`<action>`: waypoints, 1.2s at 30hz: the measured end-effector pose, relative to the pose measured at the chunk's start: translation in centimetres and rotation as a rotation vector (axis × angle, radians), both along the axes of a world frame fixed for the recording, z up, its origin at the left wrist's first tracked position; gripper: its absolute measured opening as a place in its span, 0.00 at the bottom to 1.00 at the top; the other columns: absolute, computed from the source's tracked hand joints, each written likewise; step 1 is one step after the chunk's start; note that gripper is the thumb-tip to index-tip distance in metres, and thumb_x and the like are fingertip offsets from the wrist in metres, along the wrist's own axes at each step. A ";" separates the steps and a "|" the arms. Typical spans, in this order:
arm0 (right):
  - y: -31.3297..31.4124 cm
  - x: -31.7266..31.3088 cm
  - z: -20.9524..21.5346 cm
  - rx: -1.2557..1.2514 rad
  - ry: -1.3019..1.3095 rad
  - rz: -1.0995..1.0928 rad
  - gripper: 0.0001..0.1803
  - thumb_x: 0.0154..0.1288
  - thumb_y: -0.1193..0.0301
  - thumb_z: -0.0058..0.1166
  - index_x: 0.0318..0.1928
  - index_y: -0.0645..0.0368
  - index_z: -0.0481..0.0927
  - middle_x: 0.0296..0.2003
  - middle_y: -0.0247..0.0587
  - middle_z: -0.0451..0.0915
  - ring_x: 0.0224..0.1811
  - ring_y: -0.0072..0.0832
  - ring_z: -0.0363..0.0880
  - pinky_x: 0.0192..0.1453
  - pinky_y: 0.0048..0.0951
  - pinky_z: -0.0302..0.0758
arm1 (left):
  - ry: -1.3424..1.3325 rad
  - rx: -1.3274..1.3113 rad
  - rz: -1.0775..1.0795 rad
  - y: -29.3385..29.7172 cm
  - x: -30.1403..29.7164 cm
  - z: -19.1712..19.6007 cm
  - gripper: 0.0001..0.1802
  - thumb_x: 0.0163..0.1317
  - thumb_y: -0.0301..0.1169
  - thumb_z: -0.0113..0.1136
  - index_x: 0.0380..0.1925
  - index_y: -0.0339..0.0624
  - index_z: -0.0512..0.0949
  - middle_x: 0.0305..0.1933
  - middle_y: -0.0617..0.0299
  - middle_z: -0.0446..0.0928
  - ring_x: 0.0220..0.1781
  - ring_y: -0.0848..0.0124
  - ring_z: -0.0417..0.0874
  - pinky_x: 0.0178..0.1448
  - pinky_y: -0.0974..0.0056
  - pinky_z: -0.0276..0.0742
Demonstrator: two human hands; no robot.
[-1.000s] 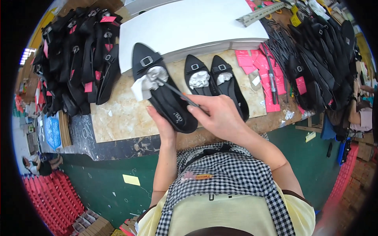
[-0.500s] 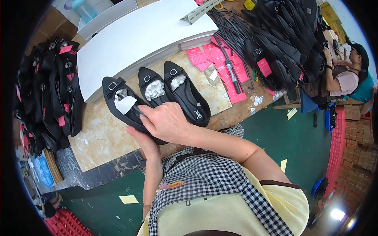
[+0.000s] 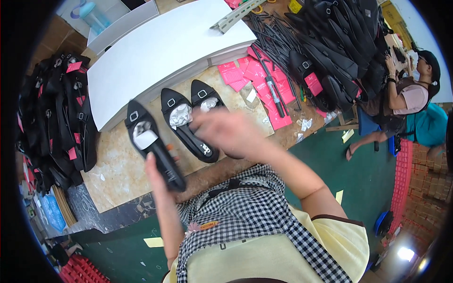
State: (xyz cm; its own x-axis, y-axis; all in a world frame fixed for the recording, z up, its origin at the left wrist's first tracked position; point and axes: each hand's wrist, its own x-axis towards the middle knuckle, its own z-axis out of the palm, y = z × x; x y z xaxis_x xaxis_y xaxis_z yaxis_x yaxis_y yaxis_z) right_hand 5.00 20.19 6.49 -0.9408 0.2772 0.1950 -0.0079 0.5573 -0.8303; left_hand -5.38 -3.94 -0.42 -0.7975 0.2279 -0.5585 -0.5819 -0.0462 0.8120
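My left hand (image 3: pixel 159 181) grips a black pointed flat shoe (image 3: pixel 163 158) with a buckled bow, its thumb along the near side and fingertips showing at the far side. White paper (image 3: pixel 145 139) sits in that shoe's toe. Smeared by motion, my right hand (image 3: pixel 231 131) passes over the other shoes; its fingers cannot be made out. Beneath it to the left lies a middle shoe (image 3: pixel 196 143), stuffed with crumpled paper (image 3: pixel 180 116). A third shoe (image 3: pixel 200 88), also paper-stuffed, is mostly covered by my right hand.
Behind the shoes is a stack of white sheets (image 3: pixel 155 52), with a metal angle bar (image 3: pixel 236 16) on it. Pink cards (image 3: pixel 278 94) and black sticks (image 3: pixel 269 35) lie right. Black shoes are heaped left (image 3: pixel 56 113) and right (image 3: pixel 339 42). A co-worker (image 3: pixel 410 89) sits beyond.
My right hand has left the held shoe and swung right over the other shoes. The held shoe has shifted toward me and turned, showing more of its insole and heel.
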 end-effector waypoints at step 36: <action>6.6 8.7 9.2 -0.206 0.043 -0.469 0.11 0.67 0.81 0.54 0.48 0.71 0.81 0.36 0.47 0.87 0.39 0.24 0.85 0.44 0.22 0.80 | -0.075 0.551 -0.053 3.3 -0.2 -0.3 0.47 0.68 0.66 0.36 0.67 0.33 0.63 0.59 0.42 0.76 0.55 0.52 0.82 0.58 0.51 0.81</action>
State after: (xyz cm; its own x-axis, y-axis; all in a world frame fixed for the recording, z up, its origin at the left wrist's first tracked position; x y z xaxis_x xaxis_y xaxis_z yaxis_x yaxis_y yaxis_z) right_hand 13.67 26.83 15.69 -0.6986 0.7040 0.1282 0.1667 0.3344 -0.9276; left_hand -5.59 -0.65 -0.68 -0.7396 0.5411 -0.4002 -0.6503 -0.4214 0.6321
